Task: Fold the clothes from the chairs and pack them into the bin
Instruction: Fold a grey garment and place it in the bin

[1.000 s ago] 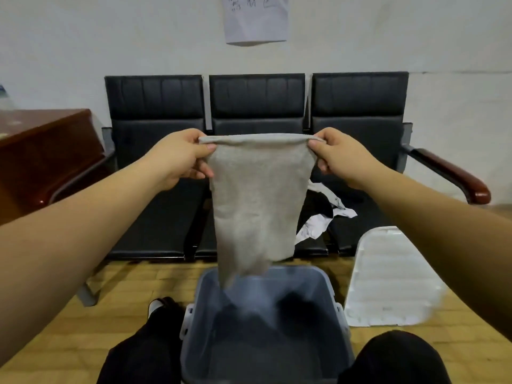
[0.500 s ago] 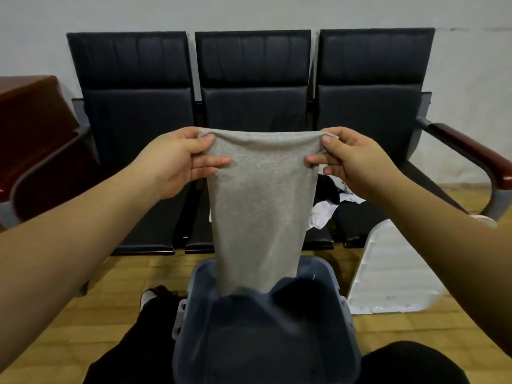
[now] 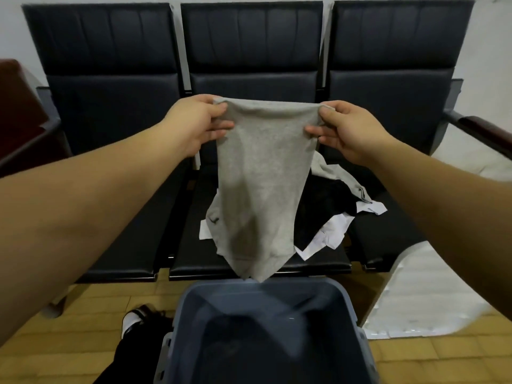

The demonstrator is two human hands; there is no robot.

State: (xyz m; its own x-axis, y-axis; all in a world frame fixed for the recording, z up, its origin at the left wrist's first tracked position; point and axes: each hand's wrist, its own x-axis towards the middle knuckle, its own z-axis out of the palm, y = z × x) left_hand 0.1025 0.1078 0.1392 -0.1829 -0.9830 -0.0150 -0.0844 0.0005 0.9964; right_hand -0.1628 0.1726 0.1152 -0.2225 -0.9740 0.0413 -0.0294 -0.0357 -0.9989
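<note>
A grey garment [image 3: 260, 184] hangs folded in the air in front of the middle chair. My left hand [image 3: 198, 124] pinches its top left corner and my right hand [image 3: 346, 128] pinches its top right corner. Its lower tip dangles just above the far rim of the grey-blue bin [image 3: 343, 296], which stands on the floor between my knees. Behind the garment, a heap of black, white and grey clothes [image 3: 332, 214] lies on the seat of the middle chair [image 3: 249, 51].
A row of three black chairs [image 3: 105, 79] stands against the wall, with a wooden armrest [image 3: 487, 131] at the right end. The bin's white lid [image 3: 415, 295] leans on the floor at right. A dark red desk [image 3: 19, 115] is at left. My shoe [image 3: 138, 317] is beside the bin.
The camera has tilted down and closer to the chairs. Both hands still hold the grey garment spread at its top corners; its lower end has lifted out of the bin.
</note>
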